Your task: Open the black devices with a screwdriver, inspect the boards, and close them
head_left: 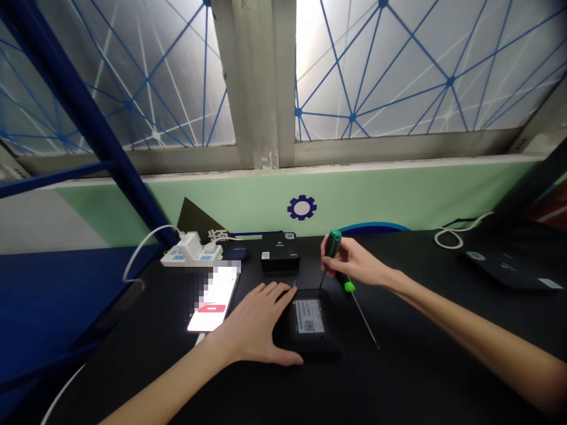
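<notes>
Head view
- Left hand (252, 324) lies open, fingers spread, resting on a black box (310, 342) with a white label (309, 316).
- Right hand (354, 262) pinches a green screwdriver (334, 243) in its fingertips, the shaft pointing down at the box's far edge.
- A thin rod with a green end (365, 319) lies just beside the box.
- A lit phone (212, 301) lies left of the box, near a power strip (190, 257) and another black box (280, 251), all on a black table (398, 366).

- L hand (252, 324) flat on black box (310, 343), fingers (279, 290) near its far edge
- R hand (354, 260) grips green-handled screwdriver (334, 243), tip at box's far edge
- 2nd long screwdriver (349, 286) just right of box
- lit phone (212, 301) left of L hand
- power strip (190, 257) behind phone
</notes>
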{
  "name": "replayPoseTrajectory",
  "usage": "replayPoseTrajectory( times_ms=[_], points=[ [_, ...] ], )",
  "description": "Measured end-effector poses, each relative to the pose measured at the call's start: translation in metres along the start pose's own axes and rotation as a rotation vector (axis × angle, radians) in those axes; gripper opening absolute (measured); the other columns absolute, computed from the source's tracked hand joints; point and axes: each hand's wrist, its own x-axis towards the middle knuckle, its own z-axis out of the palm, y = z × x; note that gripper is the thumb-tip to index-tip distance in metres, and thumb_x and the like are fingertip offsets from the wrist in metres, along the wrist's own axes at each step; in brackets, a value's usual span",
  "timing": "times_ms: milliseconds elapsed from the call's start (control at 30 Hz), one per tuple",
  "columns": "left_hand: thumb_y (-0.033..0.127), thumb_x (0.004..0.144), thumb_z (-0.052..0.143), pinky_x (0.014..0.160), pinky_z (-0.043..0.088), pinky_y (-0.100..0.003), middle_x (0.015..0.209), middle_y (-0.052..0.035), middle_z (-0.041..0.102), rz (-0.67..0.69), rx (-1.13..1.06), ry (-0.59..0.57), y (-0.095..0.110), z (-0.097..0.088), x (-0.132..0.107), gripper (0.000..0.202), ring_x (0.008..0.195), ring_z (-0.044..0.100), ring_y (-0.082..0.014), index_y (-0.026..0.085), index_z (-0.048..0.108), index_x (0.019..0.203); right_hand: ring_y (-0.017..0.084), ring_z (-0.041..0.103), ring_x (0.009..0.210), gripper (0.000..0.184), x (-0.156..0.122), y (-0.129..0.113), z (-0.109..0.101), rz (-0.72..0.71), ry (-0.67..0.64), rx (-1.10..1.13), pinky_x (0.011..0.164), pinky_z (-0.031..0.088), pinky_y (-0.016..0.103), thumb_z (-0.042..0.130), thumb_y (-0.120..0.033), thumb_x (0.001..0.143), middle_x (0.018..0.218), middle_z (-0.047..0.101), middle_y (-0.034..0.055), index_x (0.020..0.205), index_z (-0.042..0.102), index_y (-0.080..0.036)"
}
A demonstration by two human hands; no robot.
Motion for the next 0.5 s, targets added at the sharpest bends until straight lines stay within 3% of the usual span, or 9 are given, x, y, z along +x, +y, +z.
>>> replayPoseTrajectory(
  times_ms=[233, 500],
  points=[
    [0.082, 0.065, 0.071, 0.119, 0.023, -0.062, 0.158, -0.0135, 0.039, -0.016, -0.064, 0.010, -0.003, 0.002, 0.000, 0.117, 0.143, 0.034, -0.0450, 0.023, 0.031, 0.158, 0.019, 0.070, 0.069, 0.027, 0.005, 0.000, 0.000, 0.041, -0.138, 0.080, 0.064, 0.057, 0.030, 0.067, -0.042, 0.093, 0.083, 0.072, 0.0063, 0.095, 0.056, -0.017],
    [0.078, 0.061, 0.077, 0.118, 0.023, -0.063, 0.154, -0.0128, 0.041, -0.036, -0.101, 0.016, -0.002, 0.001, 0.001, 0.119, 0.141, 0.037, -0.0437, 0.024, 0.033, 0.157, 0.016, 0.067, 0.064, 0.038, 0.012, 0.033, 0.003, 0.026, -0.132, 0.209, 0.063, 0.055, 0.030, 0.061, -0.053, 0.095, 0.081, 0.071, 0.0049, 0.101, 0.058, -0.016]
  ],
)
